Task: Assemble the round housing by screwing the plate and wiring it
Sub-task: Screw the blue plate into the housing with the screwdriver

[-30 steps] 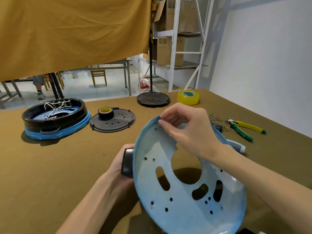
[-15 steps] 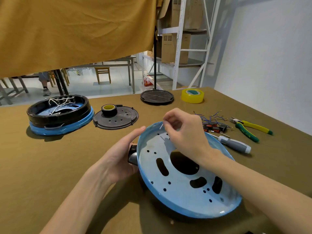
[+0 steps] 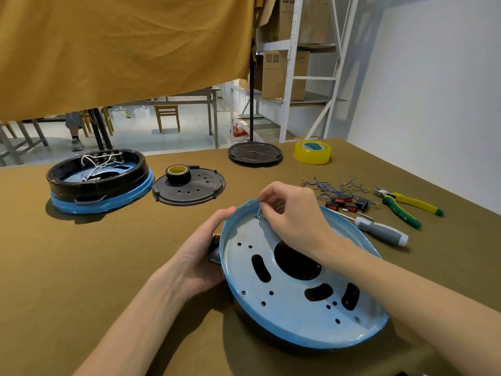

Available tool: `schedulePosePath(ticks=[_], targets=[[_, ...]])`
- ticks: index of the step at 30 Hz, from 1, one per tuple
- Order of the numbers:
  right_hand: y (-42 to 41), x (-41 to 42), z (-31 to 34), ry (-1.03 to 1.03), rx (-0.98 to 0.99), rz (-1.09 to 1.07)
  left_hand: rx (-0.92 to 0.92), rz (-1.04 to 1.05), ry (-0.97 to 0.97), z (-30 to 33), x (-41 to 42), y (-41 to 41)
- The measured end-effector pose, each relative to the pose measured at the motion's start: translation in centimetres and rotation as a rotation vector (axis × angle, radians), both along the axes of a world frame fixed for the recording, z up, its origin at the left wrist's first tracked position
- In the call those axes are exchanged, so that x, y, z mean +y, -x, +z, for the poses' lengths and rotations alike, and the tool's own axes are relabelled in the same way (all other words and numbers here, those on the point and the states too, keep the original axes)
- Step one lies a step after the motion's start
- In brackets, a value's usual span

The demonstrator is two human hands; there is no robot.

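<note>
A round light-blue plate (image 3: 292,302) with several holes and slots lies nearly flat on a black housing on the table in front of me. My left hand (image 3: 200,253) grips the housing's left edge beside a black stub (image 3: 214,249). My right hand (image 3: 287,213) pinches a small metal screw (image 3: 259,212) and holds it upright at a hole near the plate's far rim. A grey-handled screwdriver (image 3: 379,229) lies just right of the plate.
A second black-and-blue housing (image 3: 97,180) with white wires sits at far left. A black perforated disc (image 3: 189,185) carries a tape roll. Blue wires and red switches (image 3: 341,196), green-yellow pliers (image 3: 404,207), yellow tape (image 3: 312,151) and a stand base (image 3: 254,153) lie beyond.
The plate and housing have tipped down from steeply tilted to almost flat on the table. My right hand stays at the far rim, still pinching the screw.
</note>
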State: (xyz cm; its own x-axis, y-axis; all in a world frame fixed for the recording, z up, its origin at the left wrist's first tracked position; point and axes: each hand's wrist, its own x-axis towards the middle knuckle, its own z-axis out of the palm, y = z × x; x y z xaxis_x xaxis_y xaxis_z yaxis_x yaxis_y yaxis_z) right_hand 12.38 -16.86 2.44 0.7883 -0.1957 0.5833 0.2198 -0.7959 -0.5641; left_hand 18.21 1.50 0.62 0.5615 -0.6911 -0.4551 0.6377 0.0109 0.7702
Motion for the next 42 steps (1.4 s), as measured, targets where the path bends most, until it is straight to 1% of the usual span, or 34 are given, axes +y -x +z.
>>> schedulePosePath(ticks=[7, 9, 12, 16, 19, 24, 26, 29, 39, 42], targets=[[-0.1, 0.1, -0.2, 0.069, -0.008, 0.064, -0.005, 0.02, -0.01, -0.2, -0.1, 0.0], [-0.2, 0.4, -0.3, 0.038, 0.011, 0.053, 0.004, 0.022, -0.02, -0.3, -0.1, 0.0], [-0.8, 0.2, 0.2, -0.073, 0.118, -0.038, 0.027, 0.013, -0.025, -0.5, -0.1, 0.0], [-1.6, -0.1, 1.1, -0.345, 0.296, -0.065, 0.038, 0.015, -0.027, -0.6, -0.1, 0.0], [-2.0, 0.0, 1.2, -0.488, 0.33, -0.072, 0.022, 0.016, -0.023, -0.7, -0.1, 0.0], [-1.9, -0.3, 0.0, -0.738, 0.332, -0.104, -0.018, 0.02, -0.027, -0.8, -0.2, 0.0], [-1.7, -0.2, -0.3, -0.798, 0.319, -0.094, -0.043, 0.009, -0.037, -0.8, 0.0, -0.1], [-1.6, 0.0, -0.3, -0.771, 0.31, -0.066, -0.076, 0.023, -0.061, -0.9, 0.3, -0.3], [-1.6, 0.2, -0.5, -0.543, 0.255, -0.016, -0.086, -0.008, -0.061, -0.8, 0.7, -0.6], [-1.9, -0.3, -0.3, -0.562, 0.3, -0.019, -0.087, -0.003, -0.052, -0.9, 0.6, -0.5]])
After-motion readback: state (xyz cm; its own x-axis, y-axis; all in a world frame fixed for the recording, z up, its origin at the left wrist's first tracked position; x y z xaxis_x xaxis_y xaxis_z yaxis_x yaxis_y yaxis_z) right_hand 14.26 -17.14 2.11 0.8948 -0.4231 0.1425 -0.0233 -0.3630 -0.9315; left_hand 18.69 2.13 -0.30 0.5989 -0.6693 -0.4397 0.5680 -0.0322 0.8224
